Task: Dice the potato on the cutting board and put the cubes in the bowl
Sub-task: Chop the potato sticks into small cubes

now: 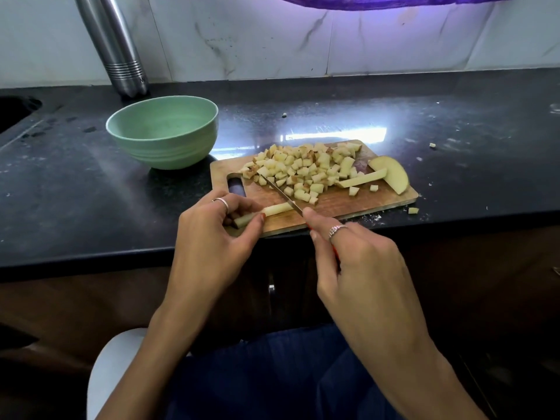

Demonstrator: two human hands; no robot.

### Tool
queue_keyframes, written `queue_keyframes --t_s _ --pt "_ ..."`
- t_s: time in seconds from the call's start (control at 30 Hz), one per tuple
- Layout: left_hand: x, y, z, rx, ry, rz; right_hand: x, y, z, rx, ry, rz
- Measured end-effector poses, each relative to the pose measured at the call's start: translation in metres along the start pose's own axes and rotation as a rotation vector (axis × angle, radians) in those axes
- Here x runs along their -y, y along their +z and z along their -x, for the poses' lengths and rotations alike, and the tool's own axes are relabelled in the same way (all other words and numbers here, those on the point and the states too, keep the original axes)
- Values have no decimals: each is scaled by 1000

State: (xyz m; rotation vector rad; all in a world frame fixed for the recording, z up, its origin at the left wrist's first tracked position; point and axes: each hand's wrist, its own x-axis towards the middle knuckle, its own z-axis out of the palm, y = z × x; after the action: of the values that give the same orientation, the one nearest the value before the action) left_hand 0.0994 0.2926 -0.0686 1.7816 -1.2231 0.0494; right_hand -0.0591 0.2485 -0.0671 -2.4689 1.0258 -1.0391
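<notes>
A wooden cutting board (339, 204) lies at the counter's front edge. On its near left corner my left hand (212, 234) pinches a long potato stick (272, 211). My right hand (357, 262) grips a knife (281, 192) by its red handle, and the blade crosses the stick's right end. A heap of potato cubes (306, 169) covers the board's far half. Another stick (362, 179) and a skin-on potato slice (394, 174) lie at the right end. The green bowl (163, 136) stands left of the board with no cubes in it.
Two steel bottles (121, 53) stand behind the bowl against the tiled wall. A sink edge (15, 110) shows at far left. Stray potato bits (413, 210) lie on the black counter (91, 192) right of the board. A cabinet front is below the counter edge.
</notes>
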Motion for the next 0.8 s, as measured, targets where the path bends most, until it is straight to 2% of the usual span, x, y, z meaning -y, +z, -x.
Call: queue_keyframes --t_s 0.17,0.47,0.8 --pt "-1 1 0 -17 4 0 -10 -12 21 73 15 10" --pt "-1 0 0 -16 3 -4 -7 -10 -1 -51 -30 -49" --pt "-1 2 1 -35 11 -8 -4 -1 13 61 -14 36"
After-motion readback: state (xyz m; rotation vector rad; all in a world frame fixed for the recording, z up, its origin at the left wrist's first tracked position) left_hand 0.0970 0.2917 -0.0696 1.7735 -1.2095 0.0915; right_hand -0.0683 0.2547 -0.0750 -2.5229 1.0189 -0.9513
